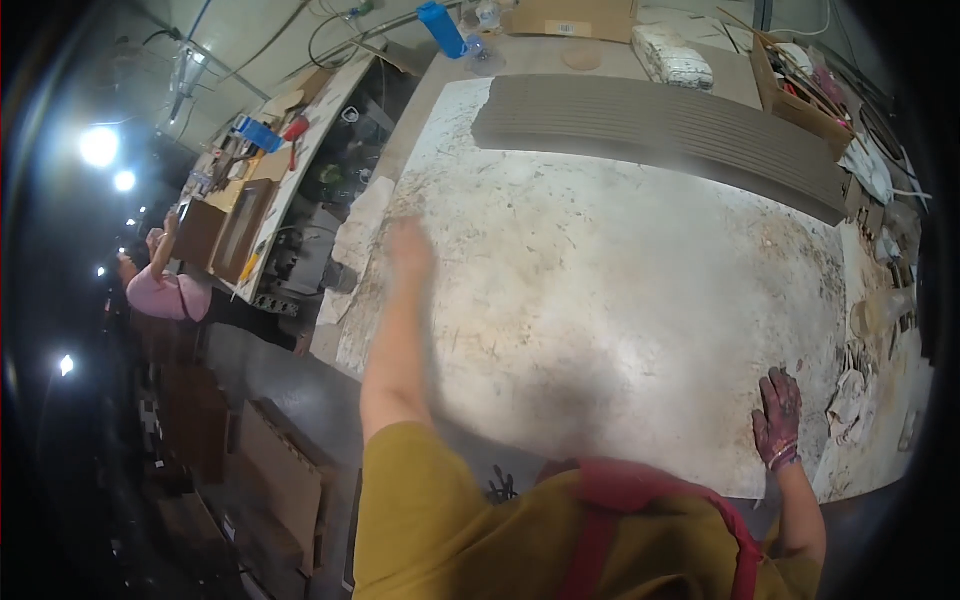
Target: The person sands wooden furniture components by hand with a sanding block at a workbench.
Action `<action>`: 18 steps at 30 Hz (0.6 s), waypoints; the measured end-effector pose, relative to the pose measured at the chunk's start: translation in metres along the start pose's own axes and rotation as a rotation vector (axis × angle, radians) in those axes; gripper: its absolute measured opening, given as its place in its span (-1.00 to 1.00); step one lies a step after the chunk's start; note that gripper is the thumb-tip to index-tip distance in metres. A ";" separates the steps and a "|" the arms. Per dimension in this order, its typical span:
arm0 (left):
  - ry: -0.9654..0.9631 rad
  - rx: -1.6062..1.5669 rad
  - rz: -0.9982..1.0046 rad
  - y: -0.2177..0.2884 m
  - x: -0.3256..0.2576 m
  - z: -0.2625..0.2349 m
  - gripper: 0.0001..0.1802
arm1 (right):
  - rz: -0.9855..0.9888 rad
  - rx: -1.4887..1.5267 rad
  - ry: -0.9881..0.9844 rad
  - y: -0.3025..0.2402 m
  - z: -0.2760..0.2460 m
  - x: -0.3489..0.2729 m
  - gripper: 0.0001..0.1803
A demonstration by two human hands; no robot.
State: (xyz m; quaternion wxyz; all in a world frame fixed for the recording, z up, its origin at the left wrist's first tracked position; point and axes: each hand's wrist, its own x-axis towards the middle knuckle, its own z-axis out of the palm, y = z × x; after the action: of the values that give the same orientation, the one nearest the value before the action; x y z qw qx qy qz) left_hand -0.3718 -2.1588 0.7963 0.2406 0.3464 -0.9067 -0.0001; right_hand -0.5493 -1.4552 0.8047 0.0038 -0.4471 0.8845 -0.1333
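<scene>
Two hands are well apart: the blurred left hand [408, 252] is over the left part of the stained white tabletop [590, 270], its grip impossible to tell; the dark-smeared right hand [778, 420] is at the near right, fingers loosely extended. A grooved brown panel [650, 122] lies along the far side.

A small white rectangular paper label [567, 29] marks the brown cardboard box [612, 18], its print unreadably small
</scene>
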 end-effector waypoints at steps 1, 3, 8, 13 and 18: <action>-0.018 0.141 0.000 -0.028 0.004 0.012 -0.52 | 0.022 -0.015 -0.018 -0.004 0.000 0.006 -0.39; -0.275 0.092 -0.040 -0.078 -0.002 0.023 -0.47 | 0.052 -0.050 -0.041 -0.011 -0.008 0.011 -0.42; -0.415 -0.003 0.036 -0.021 0.020 -0.038 -0.61 | 0.199 0.163 0.094 -0.051 -0.013 0.078 -0.55; -0.239 -0.351 0.776 0.187 -0.001 -0.024 -0.68 | 0.755 1.844 -0.205 -0.119 0.034 0.168 -0.51; -1.272 -1.060 0.488 0.321 -0.044 -0.018 -0.66 | 0.841 2.423 -0.369 -0.144 0.020 0.206 -0.50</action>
State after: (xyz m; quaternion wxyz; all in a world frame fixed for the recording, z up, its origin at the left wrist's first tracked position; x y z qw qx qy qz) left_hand -0.5377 -1.8842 0.8470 -0.1898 -0.0817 -0.7986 -0.5653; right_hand -0.5568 -1.7038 0.8433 0.5664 0.1399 0.2593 -0.7697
